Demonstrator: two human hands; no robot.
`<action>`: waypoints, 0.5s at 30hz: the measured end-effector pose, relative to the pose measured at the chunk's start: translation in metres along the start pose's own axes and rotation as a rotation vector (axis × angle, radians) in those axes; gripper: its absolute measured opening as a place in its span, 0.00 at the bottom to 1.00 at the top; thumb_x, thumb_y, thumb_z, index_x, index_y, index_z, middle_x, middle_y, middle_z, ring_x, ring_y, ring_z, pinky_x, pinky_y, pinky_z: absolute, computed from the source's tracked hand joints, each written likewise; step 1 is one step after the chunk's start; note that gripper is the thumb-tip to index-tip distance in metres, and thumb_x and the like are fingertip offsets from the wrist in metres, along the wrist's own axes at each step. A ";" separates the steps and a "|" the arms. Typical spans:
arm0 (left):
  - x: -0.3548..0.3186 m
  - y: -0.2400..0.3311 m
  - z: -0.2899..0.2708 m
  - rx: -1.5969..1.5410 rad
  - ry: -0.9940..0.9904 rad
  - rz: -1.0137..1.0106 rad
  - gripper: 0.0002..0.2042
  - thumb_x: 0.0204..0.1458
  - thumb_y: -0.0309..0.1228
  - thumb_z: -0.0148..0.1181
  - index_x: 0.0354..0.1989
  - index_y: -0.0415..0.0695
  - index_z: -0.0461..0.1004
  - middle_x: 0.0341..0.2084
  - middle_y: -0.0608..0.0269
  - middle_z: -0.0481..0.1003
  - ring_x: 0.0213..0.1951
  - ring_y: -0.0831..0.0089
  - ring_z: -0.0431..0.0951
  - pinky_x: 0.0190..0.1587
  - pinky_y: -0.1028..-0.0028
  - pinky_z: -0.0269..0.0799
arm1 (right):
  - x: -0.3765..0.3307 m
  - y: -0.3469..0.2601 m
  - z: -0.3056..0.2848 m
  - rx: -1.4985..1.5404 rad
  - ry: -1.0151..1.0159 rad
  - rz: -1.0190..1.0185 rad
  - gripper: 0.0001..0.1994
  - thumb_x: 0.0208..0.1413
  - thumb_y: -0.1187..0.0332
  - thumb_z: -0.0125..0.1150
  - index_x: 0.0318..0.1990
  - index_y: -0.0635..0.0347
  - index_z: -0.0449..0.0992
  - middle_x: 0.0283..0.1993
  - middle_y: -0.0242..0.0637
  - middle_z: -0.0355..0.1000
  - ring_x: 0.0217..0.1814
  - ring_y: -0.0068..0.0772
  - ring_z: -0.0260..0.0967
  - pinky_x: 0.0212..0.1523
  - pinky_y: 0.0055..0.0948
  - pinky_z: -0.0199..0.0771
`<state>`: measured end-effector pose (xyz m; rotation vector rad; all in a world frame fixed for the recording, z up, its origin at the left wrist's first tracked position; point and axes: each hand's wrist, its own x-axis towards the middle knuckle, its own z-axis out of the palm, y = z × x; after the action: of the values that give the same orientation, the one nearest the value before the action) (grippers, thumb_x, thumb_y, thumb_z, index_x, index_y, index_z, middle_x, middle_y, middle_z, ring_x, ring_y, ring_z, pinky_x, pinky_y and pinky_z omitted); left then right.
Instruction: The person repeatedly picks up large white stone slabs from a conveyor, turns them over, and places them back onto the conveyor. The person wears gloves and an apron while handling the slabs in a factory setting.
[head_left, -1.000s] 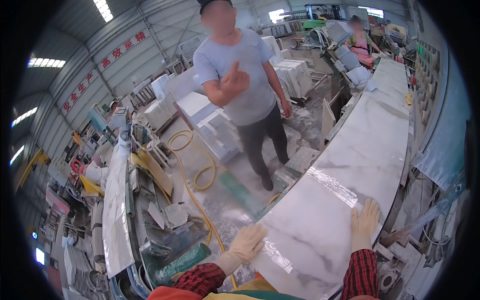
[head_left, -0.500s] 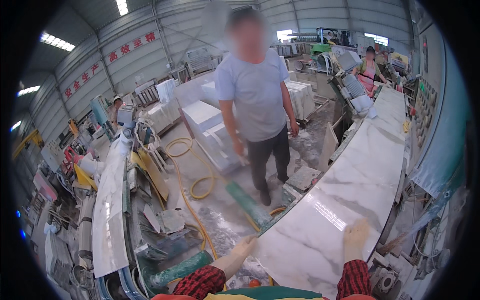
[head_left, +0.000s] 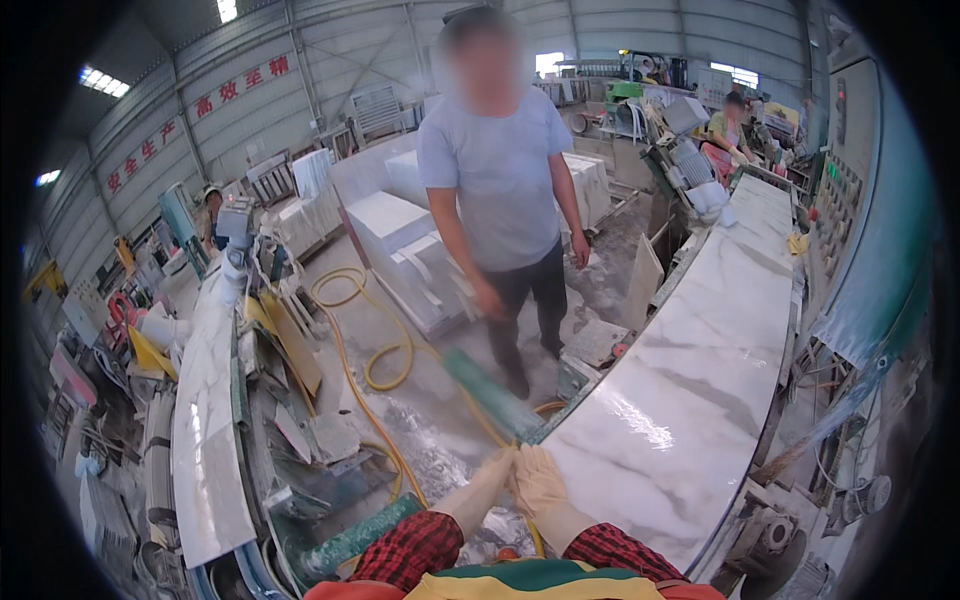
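Your left hand (head_left: 487,487) in its pale work glove lies fingers out, grip open and holding nothing, touching your right hand (head_left: 537,480), which rests flat and equally empty on the near corner of the long white grey-veined marble slab (head_left: 690,370) running off to the right. That corner edge could cut through a glove, and the wet concrete floor (head_left: 430,440) with its yellow hose (head_left: 375,350) invites a slip. No containers show clearly.
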<state>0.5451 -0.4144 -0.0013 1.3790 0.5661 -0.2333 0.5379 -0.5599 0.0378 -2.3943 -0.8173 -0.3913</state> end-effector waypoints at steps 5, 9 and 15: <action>0.012 0.001 0.000 -0.011 -0.126 -0.092 0.18 0.67 0.44 0.56 0.54 0.43 0.75 0.46 0.64 0.81 0.45 0.69 0.81 0.43 0.68 0.76 | -0.003 0.000 -0.029 0.047 -0.072 -0.020 0.17 0.62 0.60 0.53 0.54 0.59 0.72 0.51 0.48 0.71 0.56 0.53 0.68 0.58 0.48 0.66; 0.020 -0.011 0.007 -0.024 -0.082 0.011 0.19 0.67 0.46 0.57 0.56 0.44 0.74 0.49 0.63 0.81 0.49 0.70 0.80 0.48 0.67 0.76 | -0.016 -0.006 -0.045 0.004 -0.161 -0.004 0.24 0.61 0.59 0.57 0.61 0.61 0.68 0.59 0.52 0.69 0.65 0.54 0.65 0.67 0.48 0.63; 0.034 -0.006 -0.006 -0.098 -0.130 -0.018 0.18 0.69 0.43 0.57 0.57 0.43 0.74 0.52 0.60 0.79 0.52 0.70 0.79 0.51 0.66 0.74 | -0.045 0.008 -0.047 -0.114 -0.237 -0.076 0.22 0.62 0.62 0.56 0.61 0.63 0.70 0.60 0.55 0.70 0.64 0.57 0.67 0.66 0.51 0.66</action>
<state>0.5702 -0.4042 -0.0241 1.2549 0.4759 -0.3042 0.5037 -0.6144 0.0522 -2.5538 -1.0182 -0.1899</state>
